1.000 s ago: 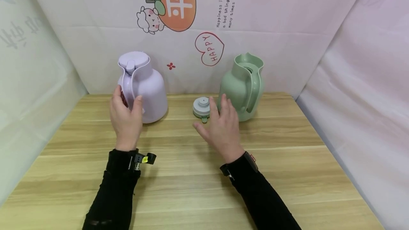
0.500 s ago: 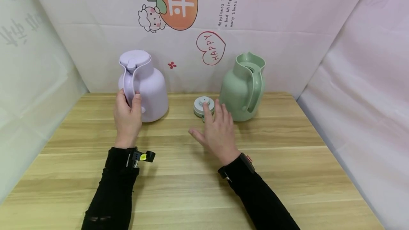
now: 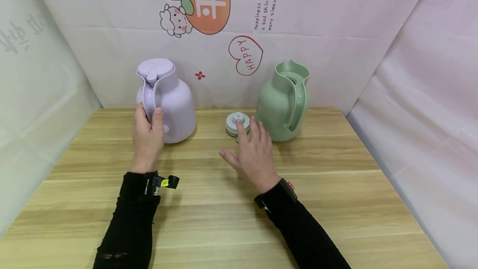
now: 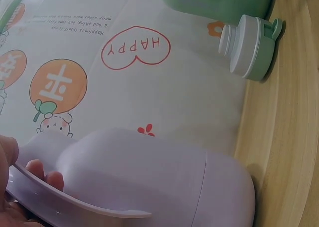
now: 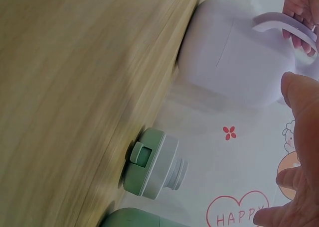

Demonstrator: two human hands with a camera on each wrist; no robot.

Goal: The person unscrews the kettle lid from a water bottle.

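A lilac insulated jug stands upright on the left with its lid on. My left hand grips its handle, and fingertips come through the handle gap in the left wrist view. On the right stands a green insulated jug with an uncovered mouth. Between the two jugs lies a green lid, grey inner side up, partly hidden by fingers in the head view. My right hand hovers before this lid with its fingers spread. In the right wrist view those fingers are apart from the lid and hold nothing.
Both jugs and the lid are near the back edge of the wood-grain table. A white printed cloth rises close behind them, and pale cloth sides flank the table.
My left fingers have closed round the lilac jug's handle. My right hand has shifted slightly left, and its index finger now overlaps the lid in the head view. Both jugs stay in place.
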